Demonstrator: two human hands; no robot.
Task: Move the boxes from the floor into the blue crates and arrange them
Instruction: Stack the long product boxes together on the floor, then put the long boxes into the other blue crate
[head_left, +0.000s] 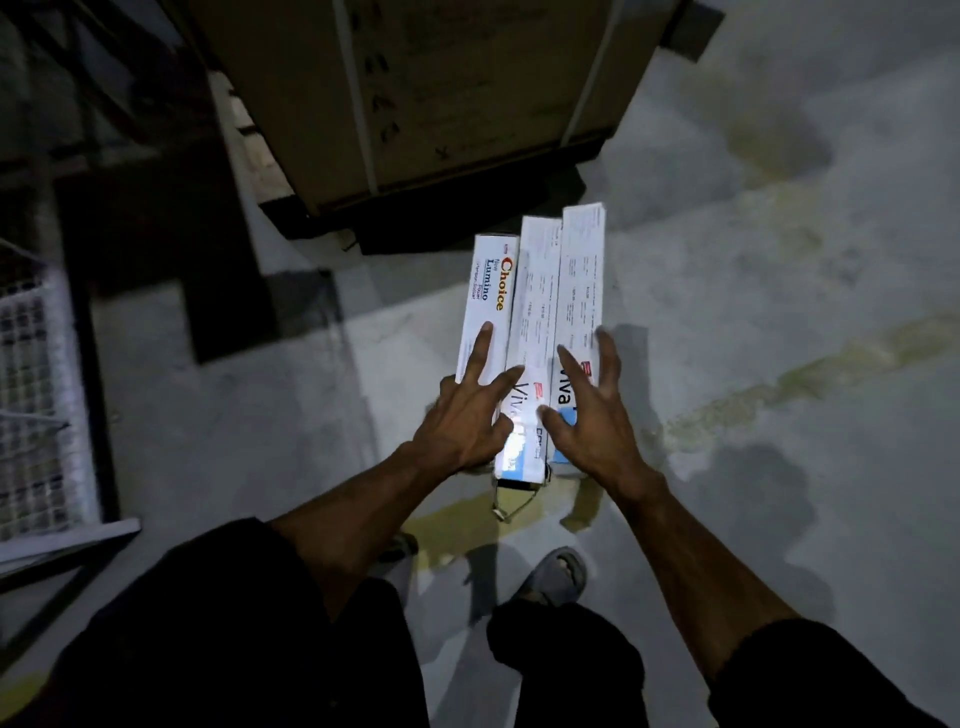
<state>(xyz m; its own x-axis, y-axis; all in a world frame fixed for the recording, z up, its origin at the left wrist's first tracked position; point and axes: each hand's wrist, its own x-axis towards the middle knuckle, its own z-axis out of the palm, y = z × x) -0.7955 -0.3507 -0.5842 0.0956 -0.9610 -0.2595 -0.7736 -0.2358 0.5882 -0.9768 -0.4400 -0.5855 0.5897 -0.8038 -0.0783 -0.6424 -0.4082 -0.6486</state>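
- three long white boxes side by side, touching, at centre of view, long axes running toward 12 o'clock; whether resting on the concrete floor (779, 291) or lifted off it cannot be told.
- "choice" box (488, 301) at 9 o'clock of the group, orange and blue lettering on top.
- middle "viva" box (535, 291) with fine print, near end brightly lit.
- right "viva" box (582, 270) at 3 o'clock of the group, reaching furthest toward 12 o'clock.
- left hand (462, 415) open, fingers spread, index finger on the "choice" box, thumb side on the middle box.
- right hand (592, 415) open, fingers spread over the near end of the right "viva" box.
- large cardboard carton (426, 93) on a dark pallet at 12 o'clock.
- wire mesh cage (36, 374) at 9 o'clock.
- grey sandal (556, 574) at 6 o'clock, dark trousers below.
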